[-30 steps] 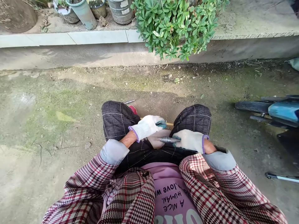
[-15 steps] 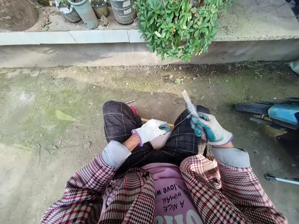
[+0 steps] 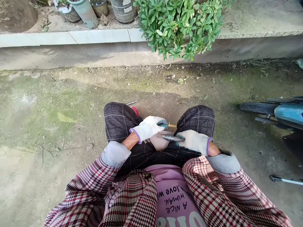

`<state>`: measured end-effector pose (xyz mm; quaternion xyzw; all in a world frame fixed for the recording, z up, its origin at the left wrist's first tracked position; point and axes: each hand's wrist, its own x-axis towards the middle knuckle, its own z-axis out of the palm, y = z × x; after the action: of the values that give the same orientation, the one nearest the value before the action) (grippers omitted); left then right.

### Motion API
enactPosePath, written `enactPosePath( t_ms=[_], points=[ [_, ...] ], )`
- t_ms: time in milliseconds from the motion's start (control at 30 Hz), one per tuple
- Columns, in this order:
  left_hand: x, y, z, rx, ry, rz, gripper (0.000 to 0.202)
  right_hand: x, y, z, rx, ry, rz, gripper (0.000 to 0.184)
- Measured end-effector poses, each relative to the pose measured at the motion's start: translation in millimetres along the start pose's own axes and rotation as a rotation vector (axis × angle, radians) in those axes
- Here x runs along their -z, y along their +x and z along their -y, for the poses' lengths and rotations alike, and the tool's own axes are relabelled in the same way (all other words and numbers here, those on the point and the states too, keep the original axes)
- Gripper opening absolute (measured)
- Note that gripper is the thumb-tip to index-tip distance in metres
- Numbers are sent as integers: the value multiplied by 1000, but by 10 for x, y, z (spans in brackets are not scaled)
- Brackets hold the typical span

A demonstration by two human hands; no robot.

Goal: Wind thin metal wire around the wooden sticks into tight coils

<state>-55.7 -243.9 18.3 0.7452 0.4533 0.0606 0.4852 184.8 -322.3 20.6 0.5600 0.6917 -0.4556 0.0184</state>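
Note:
My right hand (image 3: pixel 193 141), in a white glove with a green coating, is closed around a short stick wound with thin silvery wire (image 3: pixel 169 137). The stick lies nearly level above my lap, its bare end pointing left and blurred by motion. My left hand (image 3: pixel 152 125), gloved the same way, is up and to the left of the stick, its fingers curled together; what they pinch is hidden. Just right of its fingertips shows a thin yellow strip (image 3: pixel 172 125). Beneath both hands a pale, smooth surface (image 3: pixel 158 143) sits between my thighs.
Bare ground surrounds my knees. Ahead runs a low ledge (image 3: pixel 101 37) with plant pots (image 3: pixel 87 14) and a leafy bush (image 3: pixel 180 28) hanging over it. At the right are a blue wheeled vehicle (image 3: pixel 287 113) and a metal rod (image 3: pixel 287 180).
My right hand has swung the stick down and left, from raised over the right knee to nearly level over my lap. The left hand has shifted slightly up and left.

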Motion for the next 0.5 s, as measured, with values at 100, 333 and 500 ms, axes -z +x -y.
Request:
enactPosePath(
  t_ms=[100,333,500],
  points=[
    [-10,-30,-8,-21,-48,-32,16,93,60,-164,-91,-38,-46,15],
    [-186,-13,-22,-80,-195,129,19,249,1,-241,-205,530,-272,31],
    [-283,44,72,-84,-222,146,16,326,-133,-109,-118,927,-141,50]
  ],
)
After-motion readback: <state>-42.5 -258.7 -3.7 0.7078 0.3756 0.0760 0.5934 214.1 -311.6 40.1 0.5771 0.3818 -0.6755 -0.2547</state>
